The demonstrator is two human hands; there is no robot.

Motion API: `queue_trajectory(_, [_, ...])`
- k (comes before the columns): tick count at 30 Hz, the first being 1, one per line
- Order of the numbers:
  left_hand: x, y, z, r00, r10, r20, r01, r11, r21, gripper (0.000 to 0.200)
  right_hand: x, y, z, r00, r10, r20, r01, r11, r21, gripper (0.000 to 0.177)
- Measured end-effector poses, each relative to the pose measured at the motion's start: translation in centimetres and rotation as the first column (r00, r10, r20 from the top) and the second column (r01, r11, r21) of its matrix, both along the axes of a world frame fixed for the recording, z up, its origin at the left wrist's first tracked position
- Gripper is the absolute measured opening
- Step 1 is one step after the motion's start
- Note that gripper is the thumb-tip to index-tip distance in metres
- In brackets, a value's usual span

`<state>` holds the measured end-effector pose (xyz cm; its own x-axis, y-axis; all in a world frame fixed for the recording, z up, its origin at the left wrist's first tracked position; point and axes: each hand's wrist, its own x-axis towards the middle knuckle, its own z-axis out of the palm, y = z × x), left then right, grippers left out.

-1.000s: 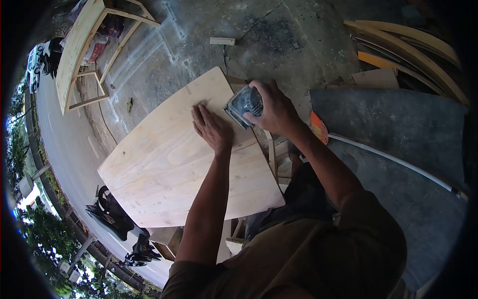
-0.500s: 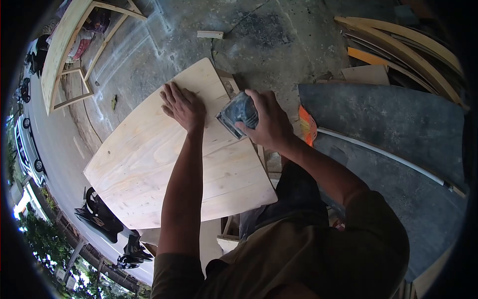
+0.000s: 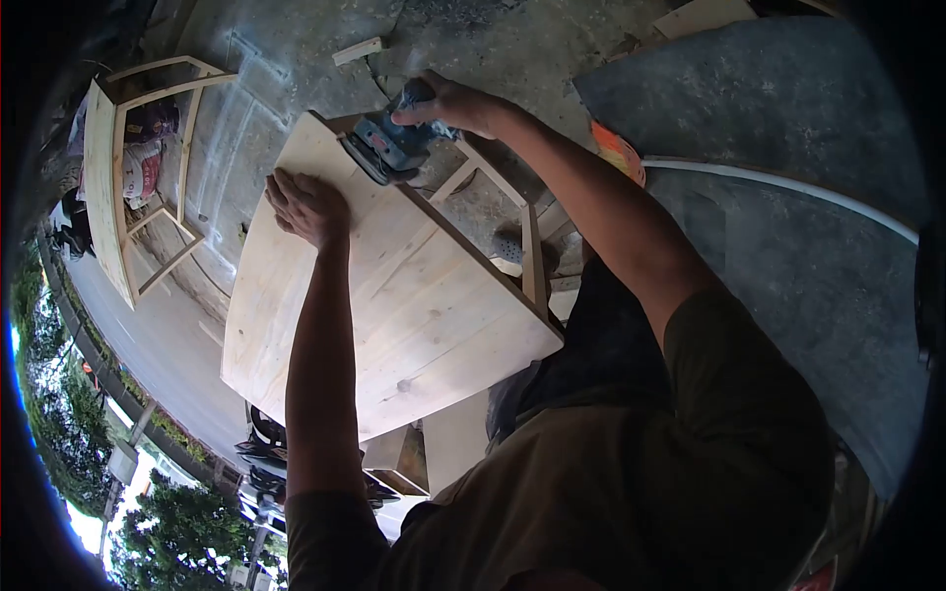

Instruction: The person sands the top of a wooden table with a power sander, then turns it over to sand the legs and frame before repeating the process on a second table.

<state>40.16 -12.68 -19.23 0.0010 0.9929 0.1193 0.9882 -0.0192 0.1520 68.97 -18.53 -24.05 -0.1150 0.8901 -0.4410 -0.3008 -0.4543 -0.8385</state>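
A pale wooden panel (image 3: 394, 305) with a curved left edge lies in front of me on a wooden frame (image 3: 533, 258). My left hand (image 3: 307, 209) rests on its upper left part, palm down with the fingers stretched out. My right hand (image 3: 448, 105) is wrapped round the body of a blue power sander (image 3: 392, 145). The sander is tilted at the panel's far right edge, its pad side toward the wood. Whether the pad touches the surface is hard to tell.
Another light wooden frame (image 3: 116, 197) stands on the left. A large dark grey sheet (image 3: 788, 128) lies on the right with a long pale strip (image 3: 778, 177) across it. Near its left edge is an orange object (image 3: 618, 155). A small wood offcut (image 3: 358, 50) lies on the concrete floor.
The sander has moved from the panel's middle right to its far right edge and now tilts. My left hand still lies on the panel. The whole view has turned.
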Motion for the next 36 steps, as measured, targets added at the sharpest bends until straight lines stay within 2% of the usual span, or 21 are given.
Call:
queue_trajectory(1, [0.2,0.1,0.2,1.000,0.002,-0.018,-0.002,1.000,-0.011,0.061,0.4,-3.9,0.1,0.991,0.049,0.124,-0.043,0.998,-0.053,0.095])
queue_trajectory(3, [0.3,0.5,-0.1,0.996,-0.064,-0.069,0.063,0.998,-0.016,0.060,1.3,-12.9,1.7,0.987,0.077,0.138,-0.077,0.997,-0.006,0.082])
queue_trajectory(4, [0.1,0.9,-0.5,0.987,-0.121,-0.102,0.121,0.993,-0.002,0.059,1.2,-17.9,1.4,0.996,0.072,0.051,-0.067,0.993,-0.095,0.083])
queue_trajectory(6, [0.5,1.9,0.1,0.699,-0.714,-0.032,0.711,0.690,0.132,0.048,2.2,-26.6,4.3,0.990,0.141,-0.021,-0.141,0.947,-0.289,0.088])
queue_trajectory(8, [2.6,0.2,1.7,0.436,-0.900,-0.011,0.899,0.435,0.055,0.042,2.9,-34.8,5.0,0.980,0.161,0.114,-0.122,0.948,-0.293,0.085])
queue_trajectory(10, [2.6,-4.1,2.0,0.323,-0.946,0.038,0.946,0.321,-0.044,0.035,2.8,-41.2,5.9,0.979,0.156,0.133,-0.107,0.941,-0.321,0.081])
queue_trajectory(11, [2.8,-6.6,2.3,0.275,-0.959,0.073,0.959,0.269,-0.085,0.031,2.5,-43.3,6.3,0.995,0.103,0.009,-0.093,0.931,-0.353,0.079])
queue_trajectory(14, [5.9,-16.9,4.5,0.175,-0.939,0.296,0.967,0.108,-0.230,0.009,1.2,-46.3,6.6,0.991,-0.008,0.136,0.044,0.962,-0.268,0.076])
queue_trajectory(16, [7.0,-22.3,4.3,0.118,-0.954,0.275,0.894,-0.018,-0.447,0.010,0.9,-44.9,6.0,0.978,-0.176,0.112,0.201,0.940,-0.276,0.077])
queue_trajectory(18, [9.6,-24.2,6.0,0.047,-0.984,0.171,0.775,-0.072,-0.628,0.014,-0.3,-44.9,4.7,0.945,-0.203,0.257,0.265,0.935,-0.236,0.078])
queue_trajectory(19, [9.4,-24.2,6.2,0.048,-0.987,0.151,0.808,-0.050,-0.587,0.022,-0.2,-45.0,3.4,0.887,-0.163,0.431,0.260,0.949,-0.177,0.078])
queue_trajectory(21, [8.2,-24.3,8.4,0.088,-0.982,0.165,0.823,-0.022,-0.567,0.024,0.2,-45.6,1.6,0.848,-0.152,0.507,0.238,0.965,-0.110,0.082])
queue_trajectory(22, [7.8,-24.2,9.7,0.107,-0.980,0.165,0.834,-0.002,-0.552,0.024,1.0,-46.2,1.1,0.888,-0.177,0.424,0.239,0.966,-0.097,0.086])
queue_trajectory(23, [6.5,-24.4,11.7,0.233,-0.953,0.194,0.835,0.094,-0.543,0.024,1.5,-46.8,0.9,0.924,-0.192,0.331,0.233,0.969,-0.086,0.090])
queue_trajectory(24, [5.0,-24.5,14.4,0.318,-0.924,0.213,0.843,0.172,-0.511,0.025,3.0,-46.7,2.9,0.940,-0.080,0.332,0.176,0.946,-0.272,0.086])
queue_trajectory(26, [1.4,-24.9,20.7,0.502,-0.834,0.230,0.818,0.371,-0.439,0.026,4.4,-46.2,5.8,0.942,-0.111,0.317,0.200,0.944,-0.264,0.077])
queue_trajectory(27, [-1.0,-25.1,24.1,0.571,-0.806,0.159,0.762,0.448,-0.468,0.025,5.0,-46.3,6.2,0.901,0.003,0.433,0.150,0.936,-0.318,0.077])
queue_trajectory(29, [-7.3,-25.9,30.4,0.698,-0.715,0.034,0.662,0.627,-0.410,0.021,5.8,-45.3,8.2,0.917,0.055,0.396,0.090,0.937,-0.337,0.079])
queue_trajectory(32, [-13.5,-29.5,41.3,0.830,-0.386,-0.402,0.181,0.869,-0.461,0.013,5.3,-42.7,8.9,0.937,0.055,0.344,0.019,0.978,-0.210,0.074])
queue_trajectory(34, [-18.1,-33.8,44.5,0.771,-0.118,-0.626,0.000,0.983,-0.185,0.023,3.2,-37.6,13.1,0.931,0.149,0.334,-0.094,0.980,-0.174,0.074])
queue_trajectory(36, [-21.9,-38.9,44.5,0.770,0.235,-0.593,-0.264,0.964,0.039,0.059,0.9,-32.9,14.9,0.883,0.261,0.389,-0.259,0.964,-0.061,0.075])
